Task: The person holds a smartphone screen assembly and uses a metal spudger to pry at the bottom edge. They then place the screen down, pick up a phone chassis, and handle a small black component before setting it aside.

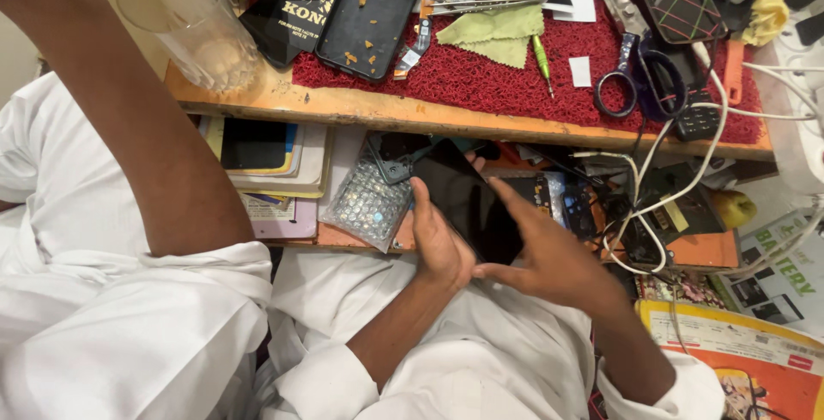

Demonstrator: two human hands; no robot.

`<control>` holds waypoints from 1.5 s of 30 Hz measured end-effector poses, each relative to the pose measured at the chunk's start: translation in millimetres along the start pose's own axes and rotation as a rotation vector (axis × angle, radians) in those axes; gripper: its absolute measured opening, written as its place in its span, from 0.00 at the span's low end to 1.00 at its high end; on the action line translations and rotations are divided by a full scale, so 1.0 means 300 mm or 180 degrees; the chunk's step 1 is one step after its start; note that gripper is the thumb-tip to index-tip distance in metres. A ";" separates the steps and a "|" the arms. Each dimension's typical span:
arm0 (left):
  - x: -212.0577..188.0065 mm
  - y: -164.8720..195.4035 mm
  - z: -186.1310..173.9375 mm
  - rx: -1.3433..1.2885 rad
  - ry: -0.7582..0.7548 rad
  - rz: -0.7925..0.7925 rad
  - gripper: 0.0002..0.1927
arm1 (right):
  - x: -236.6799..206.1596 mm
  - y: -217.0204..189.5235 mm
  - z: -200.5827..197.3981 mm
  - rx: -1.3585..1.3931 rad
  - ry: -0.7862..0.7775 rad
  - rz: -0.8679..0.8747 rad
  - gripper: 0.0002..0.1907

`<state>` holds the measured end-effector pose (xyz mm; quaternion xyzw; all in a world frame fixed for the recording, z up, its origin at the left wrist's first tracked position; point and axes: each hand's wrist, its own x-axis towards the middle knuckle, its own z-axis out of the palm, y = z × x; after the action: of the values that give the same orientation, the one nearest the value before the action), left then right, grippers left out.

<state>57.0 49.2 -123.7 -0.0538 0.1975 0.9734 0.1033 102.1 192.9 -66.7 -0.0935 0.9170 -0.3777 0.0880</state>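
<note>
- The left hand [439,244] sits low in the middle of the view, fingers curled upward and thumb stretched along its upper side, closed in a grip.
- The right hand [549,257] lies just beside it, index finger extended up and to the left, thumb pointing toward the left hand.
- Both forearms are bare and rise from rolled white sleeves, converging toward each other.
</note>
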 end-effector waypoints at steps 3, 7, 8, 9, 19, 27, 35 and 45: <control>0.000 0.007 0.003 -0.0118 -0.0311 0.0129 0.38 | 0.034 -0.017 -0.008 0.0158 -0.0057 -0.0021 0.61; -0.005 0.048 -0.039 -0.0070 -0.0301 -0.0233 0.33 | 0.079 0.016 -0.082 -0.0423 -0.0028 -0.0309 0.61; -0.006 0.056 -0.053 -0.0071 -0.0291 -0.0221 0.33 | 0.084 0.029 -0.107 -0.0402 -0.0088 -0.0245 0.62; -0.008 0.063 -0.069 -0.0075 -0.0275 -0.0208 0.32 | 0.087 0.038 -0.125 -0.0382 -0.0153 -0.0179 0.63; -0.048 0.148 -0.114 0.2401 0.0005 -0.0129 0.35 | 0.142 0.074 -0.153 -0.0524 -0.0514 -0.0007 0.56; -0.128 0.150 -0.040 0.4844 -0.0819 0.0592 0.44 | 0.143 0.120 -0.138 -0.0489 -0.0752 -0.0092 0.54; -0.144 0.183 0.021 0.5500 -0.0815 0.1197 0.30 | 0.059 0.120 -0.107 -0.0106 0.0099 -0.0475 0.38; -0.056 0.128 0.079 0.2704 -0.0493 0.0410 0.09 | -0.076 -0.045 -0.004 0.2493 0.0027 -0.0341 0.43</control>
<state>63.4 21.0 -85.1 0.0791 0.5751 0.8113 0.0698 125.3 189.8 -54.2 -0.0989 0.6976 -0.7034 0.0935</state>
